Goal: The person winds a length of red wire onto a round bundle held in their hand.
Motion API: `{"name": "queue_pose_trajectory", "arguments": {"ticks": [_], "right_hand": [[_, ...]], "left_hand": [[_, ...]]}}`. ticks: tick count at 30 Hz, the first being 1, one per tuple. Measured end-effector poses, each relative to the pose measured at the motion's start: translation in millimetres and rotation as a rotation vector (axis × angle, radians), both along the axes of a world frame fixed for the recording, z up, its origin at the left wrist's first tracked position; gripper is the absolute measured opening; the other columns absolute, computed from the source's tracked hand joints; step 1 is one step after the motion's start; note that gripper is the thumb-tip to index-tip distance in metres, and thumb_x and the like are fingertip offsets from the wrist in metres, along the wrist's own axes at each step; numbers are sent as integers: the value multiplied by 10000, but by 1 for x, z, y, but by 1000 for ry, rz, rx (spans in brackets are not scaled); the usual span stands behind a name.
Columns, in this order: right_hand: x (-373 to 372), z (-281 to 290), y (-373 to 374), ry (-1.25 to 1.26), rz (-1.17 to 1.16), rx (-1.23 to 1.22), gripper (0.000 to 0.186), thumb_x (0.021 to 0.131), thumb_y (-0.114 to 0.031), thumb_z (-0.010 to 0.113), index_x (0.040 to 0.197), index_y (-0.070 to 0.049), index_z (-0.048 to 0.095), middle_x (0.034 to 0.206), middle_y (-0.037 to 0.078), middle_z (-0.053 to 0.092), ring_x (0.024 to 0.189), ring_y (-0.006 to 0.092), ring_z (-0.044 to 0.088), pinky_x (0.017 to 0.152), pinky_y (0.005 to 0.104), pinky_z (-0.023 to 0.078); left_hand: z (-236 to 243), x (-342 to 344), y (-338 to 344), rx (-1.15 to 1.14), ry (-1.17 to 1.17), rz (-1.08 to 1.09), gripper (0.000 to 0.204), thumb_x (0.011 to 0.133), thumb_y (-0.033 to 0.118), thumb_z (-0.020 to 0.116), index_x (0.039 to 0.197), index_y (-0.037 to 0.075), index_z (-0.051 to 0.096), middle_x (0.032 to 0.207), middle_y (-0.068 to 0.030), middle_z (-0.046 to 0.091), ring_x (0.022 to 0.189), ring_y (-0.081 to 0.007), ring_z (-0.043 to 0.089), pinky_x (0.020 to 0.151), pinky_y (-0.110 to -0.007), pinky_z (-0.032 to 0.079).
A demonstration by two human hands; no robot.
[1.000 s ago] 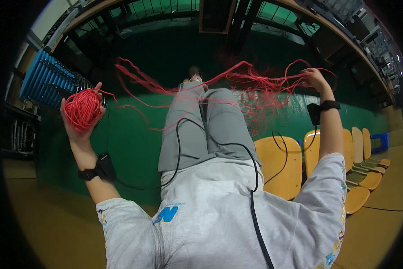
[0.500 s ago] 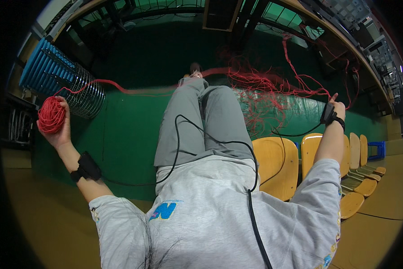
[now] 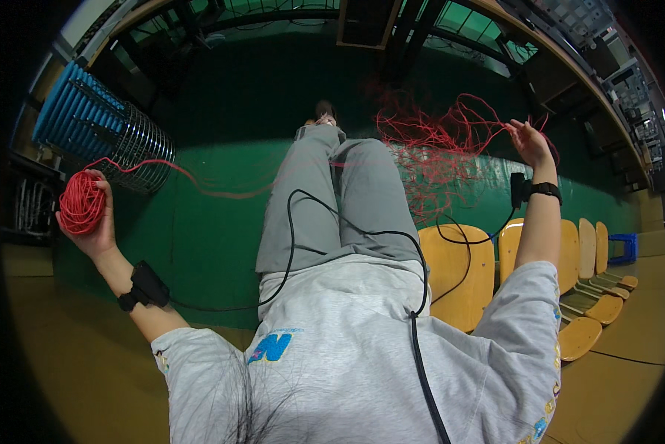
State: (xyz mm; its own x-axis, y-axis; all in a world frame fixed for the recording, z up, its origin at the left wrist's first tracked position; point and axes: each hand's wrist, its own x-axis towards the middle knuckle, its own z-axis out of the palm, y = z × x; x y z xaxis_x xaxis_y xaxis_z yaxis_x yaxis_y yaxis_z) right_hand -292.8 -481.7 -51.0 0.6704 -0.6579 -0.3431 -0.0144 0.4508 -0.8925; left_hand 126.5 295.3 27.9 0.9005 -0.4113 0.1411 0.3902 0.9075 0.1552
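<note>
Hands (image 3: 530, 146) apart, red ball (image 3: 81, 203) in left hand (image 3: 105, 231)

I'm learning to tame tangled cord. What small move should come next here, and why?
Probably the right hand should gently tease apart the loops beside it: the red tangle is loose and crisscrossed, while the left hand holds a wound ball with a slack strand trailing toward the legs.

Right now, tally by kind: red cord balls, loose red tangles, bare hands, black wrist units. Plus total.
Red cord ball: 1
Loose red tangle: 1 (strands too dense to count)
Bare hands: 2, left hand and right hand
Black wrist units: 2, left unit and right unit
Total: 6
</note>
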Motion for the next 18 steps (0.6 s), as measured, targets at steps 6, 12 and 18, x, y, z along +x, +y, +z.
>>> {"name": "queue_pose_trajectory", "arguments": {"ticks": [6, 12, 18], "right_hand": [[26, 34, 15, -261, -334, -369, 354, 967, -229, 392, 1181, 48, 438, 1217, 196, 484, 982, 273, 579, 877, 331, 489], [8, -6, -3, 190, -466, -1025, 833, 768, -271, 693, 1390, -18, 200, 1274, 194, 399, 1081, 230, 503, 846, 293, 453], [67, -64, 115, 418, 563, -861, 715, 733, -30, 644, 1372, -151, 347, 1362, 101, 405, 1129, 225, 492, 872, 333, 446]], "left_hand": [[0, -7, 8, -19, -38, -27, 726, 753, 356, 624, 1315, 77, 259, 1253, -200, 353, 1172, -371, 352, 882, -536, 384], [1, 2, -4, -50, -141, 14, 706, 769, 363, 581, 1316, 74, 242, 1234, -204, 351, 1161, -376, 350, 863, -533, 388], [10, -8, 9, -96, -109, 56, 750, 681, 309, 641, 1285, 53, 279, 1222, -192, 350, 1156, -366, 342, 856, -514, 386]]}}
